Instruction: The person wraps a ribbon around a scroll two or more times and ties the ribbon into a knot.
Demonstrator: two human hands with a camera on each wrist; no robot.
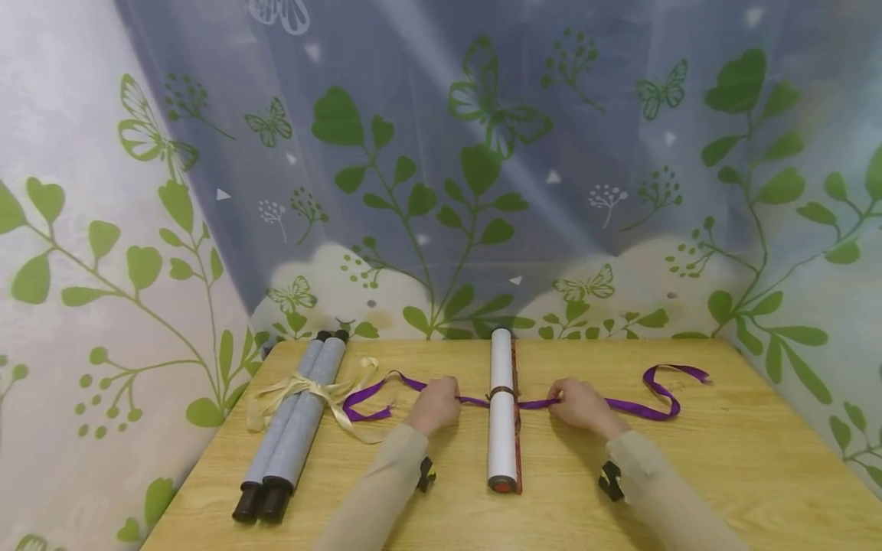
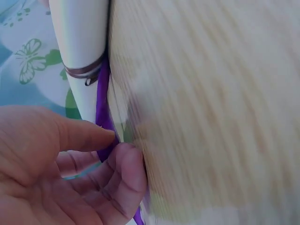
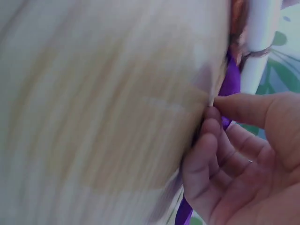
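Observation:
A white scroll [image 1: 501, 444] lies upright in the head view, with a thin brown tie [image 1: 503, 391] around its middle and a reddish edge along its right side. A purple ribbon [image 1: 648, 409] runs crosswise at the scroll, its middle hidden by it. On the left of the scroll, my left hand [image 1: 436, 405] pinches the ribbon between thumb and fingers, also seen in the left wrist view, where the ribbon [image 2: 102, 93] leads to the scroll. My right hand [image 1: 582, 405] pinches it on the right side; the right wrist view shows the ribbon [image 3: 230, 82] beside the thumb.
Two grey-blue scrolls [image 1: 299, 432] with dark end knobs lie side by side at the left of the wooden table [image 1: 723, 474], tied with a cream ribbon [image 1: 334, 392]. The purple ribbon's left end lies close to that cream ribbon. A leaf-patterned cloth [image 1: 413, 191] hangs behind the table.

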